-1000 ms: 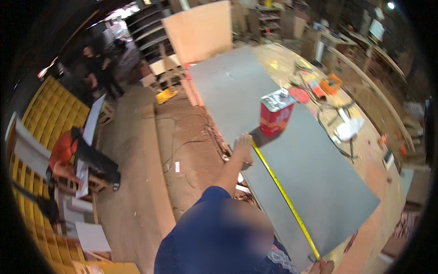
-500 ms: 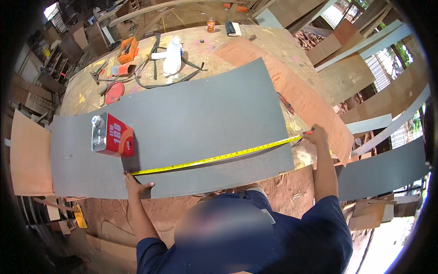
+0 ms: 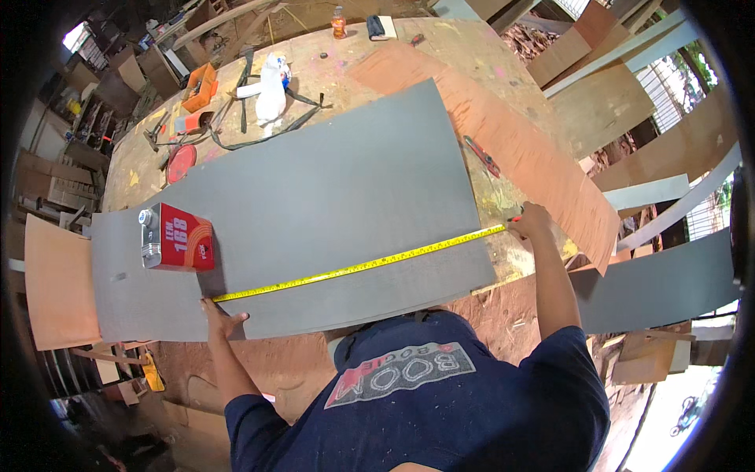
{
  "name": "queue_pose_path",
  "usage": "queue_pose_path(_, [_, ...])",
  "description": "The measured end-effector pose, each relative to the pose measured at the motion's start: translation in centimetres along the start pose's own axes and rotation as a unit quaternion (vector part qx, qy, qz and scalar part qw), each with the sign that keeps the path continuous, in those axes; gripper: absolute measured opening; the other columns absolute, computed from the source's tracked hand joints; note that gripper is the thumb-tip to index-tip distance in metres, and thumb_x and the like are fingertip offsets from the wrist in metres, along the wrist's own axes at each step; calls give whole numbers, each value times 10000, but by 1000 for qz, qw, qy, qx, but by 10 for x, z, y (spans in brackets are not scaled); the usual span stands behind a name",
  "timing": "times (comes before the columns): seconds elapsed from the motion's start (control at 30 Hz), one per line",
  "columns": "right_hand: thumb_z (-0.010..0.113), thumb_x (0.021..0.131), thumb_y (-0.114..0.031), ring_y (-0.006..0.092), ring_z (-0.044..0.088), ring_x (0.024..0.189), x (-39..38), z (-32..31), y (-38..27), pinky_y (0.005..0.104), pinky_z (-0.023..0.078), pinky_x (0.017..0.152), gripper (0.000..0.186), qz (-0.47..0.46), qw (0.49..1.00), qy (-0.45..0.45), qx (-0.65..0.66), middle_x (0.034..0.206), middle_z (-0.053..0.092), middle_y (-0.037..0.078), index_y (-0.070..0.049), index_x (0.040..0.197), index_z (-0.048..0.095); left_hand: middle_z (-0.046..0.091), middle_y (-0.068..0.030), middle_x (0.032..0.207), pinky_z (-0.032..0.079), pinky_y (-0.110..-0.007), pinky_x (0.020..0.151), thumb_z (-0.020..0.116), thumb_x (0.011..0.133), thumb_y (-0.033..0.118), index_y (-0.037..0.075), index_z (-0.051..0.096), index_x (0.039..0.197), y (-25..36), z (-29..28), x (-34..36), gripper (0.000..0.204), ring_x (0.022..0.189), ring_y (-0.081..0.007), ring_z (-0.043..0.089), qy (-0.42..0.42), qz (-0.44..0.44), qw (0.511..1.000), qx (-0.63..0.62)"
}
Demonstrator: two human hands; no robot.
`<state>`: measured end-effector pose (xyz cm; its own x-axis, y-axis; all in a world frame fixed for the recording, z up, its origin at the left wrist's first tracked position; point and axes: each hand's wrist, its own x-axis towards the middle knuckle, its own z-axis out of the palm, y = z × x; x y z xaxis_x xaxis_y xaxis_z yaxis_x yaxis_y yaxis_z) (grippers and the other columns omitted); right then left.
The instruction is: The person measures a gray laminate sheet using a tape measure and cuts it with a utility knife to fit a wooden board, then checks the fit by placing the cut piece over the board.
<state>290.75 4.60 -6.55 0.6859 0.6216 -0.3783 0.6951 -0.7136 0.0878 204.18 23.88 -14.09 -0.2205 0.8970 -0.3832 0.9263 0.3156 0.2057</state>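
A yellow tape measure (image 3: 358, 269) stretches across a long grey sheet (image 3: 338, 189) on the workbench. My left hand (image 3: 222, 321) holds the tape's left end at the sheet's near edge, thumb sticking out to the right. At the tape's other end, beyond the sheet's right edge, my right hand (image 3: 535, 221) is closed around it. A small orange-red piece shows at those fingers; its kind is unclear. Left of the tape, a red metal can (image 3: 186, 240) with a silver cap stands on the sheet.
Red-handled pliers or cutters (image 3: 481, 156) lie beside a reddish veneer sheet (image 3: 503, 145). Farther back are an orange box (image 3: 200, 87), a white plastic bag (image 3: 272, 90), black straps, a red lid (image 3: 182, 164) and a bottle (image 3: 339, 23). Panels lean at the right.
My view has shifted, and the upper body now leans farther over the bench edge. The tape lies flatter on the sheet, with less shadow under it. Both hands keep their ends.
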Motion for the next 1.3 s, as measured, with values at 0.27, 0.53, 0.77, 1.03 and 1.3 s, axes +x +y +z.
queue_pose_path(0.27, [923,614,-608,399,609,1225,2,15,0,484,535,1023,881,-41,999,28,-14,1208,715,202,-26,1235,693,54,-285,1737,163,-420,1328,1063,506,329,-56,48,1652,13,0,-1,1579,1627,-353,84,-15,-20,1000,-12])
queue_pose_path(0.53, [921,644,-612,386,574,1273,-36,9,-47,486,523,1045,912,-97,994,38,41,1267,654,217,-20,1293,674,84,-256,1745,195,-448,1323,1061,461,326,-22,90,1665,-1,7,5,1586,1625,-368,99,27,22,999,0])
queue_pose_path(0.77, [910,669,-610,377,553,1284,-65,-9,-65,476,493,1080,935,-88,992,47,74,1288,635,232,-1,1327,646,88,-253,1746,202,-443,1320,1060,459,315,-9,85,1669,9,2,-8,1587,1625,-366,102,2,6,999,-50])
queue_pose_path(1.03, [547,1051,-197,328,570,1253,-58,-5,-14,507,563,951,404,-208,909,248,262,1282,628,174,-89,1437,601,107,-245,1746,215,-445,1316,1047,496,392,-16,81,1668,20,5,3,1573,1623,-356,130,13,21,999,27])
queue_pose_path(1.3, [477,1095,-170,100,534,570,-125,-44,-97,272,478,522,484,-143,830,-26,538,902,677,78,-133,1577,448,58,-239,1755,177,-541,1308,1047,482,417,5,55,1677,3,9,5,1607,1630,-371,78,13,8,1000,22])
